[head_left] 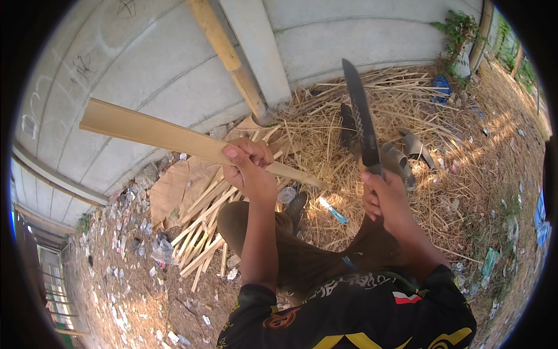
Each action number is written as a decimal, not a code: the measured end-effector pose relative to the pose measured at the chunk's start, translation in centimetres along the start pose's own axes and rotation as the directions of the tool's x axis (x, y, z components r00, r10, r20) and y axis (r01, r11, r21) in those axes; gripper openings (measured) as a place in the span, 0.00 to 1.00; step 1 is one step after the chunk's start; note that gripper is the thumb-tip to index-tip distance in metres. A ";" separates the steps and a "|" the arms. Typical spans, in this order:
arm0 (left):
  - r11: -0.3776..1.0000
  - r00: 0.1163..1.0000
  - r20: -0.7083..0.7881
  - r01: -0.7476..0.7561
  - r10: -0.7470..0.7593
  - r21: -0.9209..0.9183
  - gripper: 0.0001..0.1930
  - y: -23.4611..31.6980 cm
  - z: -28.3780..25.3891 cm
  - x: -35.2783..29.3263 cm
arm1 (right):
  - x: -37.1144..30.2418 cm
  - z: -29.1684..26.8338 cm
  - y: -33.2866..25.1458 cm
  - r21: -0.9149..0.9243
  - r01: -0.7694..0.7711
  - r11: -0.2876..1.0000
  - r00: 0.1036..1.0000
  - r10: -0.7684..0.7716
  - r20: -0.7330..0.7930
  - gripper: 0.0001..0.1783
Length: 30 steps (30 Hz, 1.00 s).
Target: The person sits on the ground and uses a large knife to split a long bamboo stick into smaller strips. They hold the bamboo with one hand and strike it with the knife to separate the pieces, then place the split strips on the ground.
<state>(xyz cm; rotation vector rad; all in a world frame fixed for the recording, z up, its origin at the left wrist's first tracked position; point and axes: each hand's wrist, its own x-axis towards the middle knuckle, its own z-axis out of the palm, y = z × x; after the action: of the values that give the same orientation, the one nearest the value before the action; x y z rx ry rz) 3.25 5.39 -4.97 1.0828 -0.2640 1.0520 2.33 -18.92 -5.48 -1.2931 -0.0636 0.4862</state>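
Over the ground in front of the person, through the head camera, I find the long bamboo strip [163, 134] in the left hand [251, 166], its broad end raised toward the wall [168, 75] and its narrower end running past the hand toward the lower right. The fingers there are clamped around it partway along, thumb on top, I judge to keep it steady. On the other side, the right hand [385, 195] has its fingers closed round the handle of a dark knife [361, 104]; the blade points upward, well apart from the strip, which I take to keep the edge clear of the left hand. Just beside the left leg [235, 224] I see split sticks [200, 235] bunched roughly alongside one another, perhaps for easy reach. Beyond them lie a brown sheet [170, 195] and loose shavings [317, 139].
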 end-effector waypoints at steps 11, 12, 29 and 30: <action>0.999 0.999 0.035 -0.029 0.027 0.042 0.22 -0.2 1.3 -0.6 | 1.4 1.6 12.7 -0.199 -0.531 0.824 0.835 0.548 0.041 0.12; 1.000 0.999 0.041 -0.012 0.012 -0.005 0.22 -0.3 0.9 -0.4 | 1.6 1.5 10.5 -0.150 -0.554 0.819 0.824 0.565 0.044 0.13; 0.901 0.831 0.541 0.328 -0.131 -0.285 0.31 0.3 -1.7 0.4 | -2.0 -1.2 11.6 0.075 -0.632 0.772 0.767 0.607 0.208 0.13; 0.903 0.842 0.520 0.324 -0.140 -0.282 0.31 0.0 -1.9 0.1 | -2.6 -1.6 9.8 0.055 -0.613 0.788 0.784 0.598 0.168 0.13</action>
<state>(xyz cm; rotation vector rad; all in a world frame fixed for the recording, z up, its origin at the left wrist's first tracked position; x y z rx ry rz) 2.75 6.99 -5.76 0.9980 -0.6893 0.4602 -2.55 -19.50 -14.46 -1.1540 0.2715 1.1266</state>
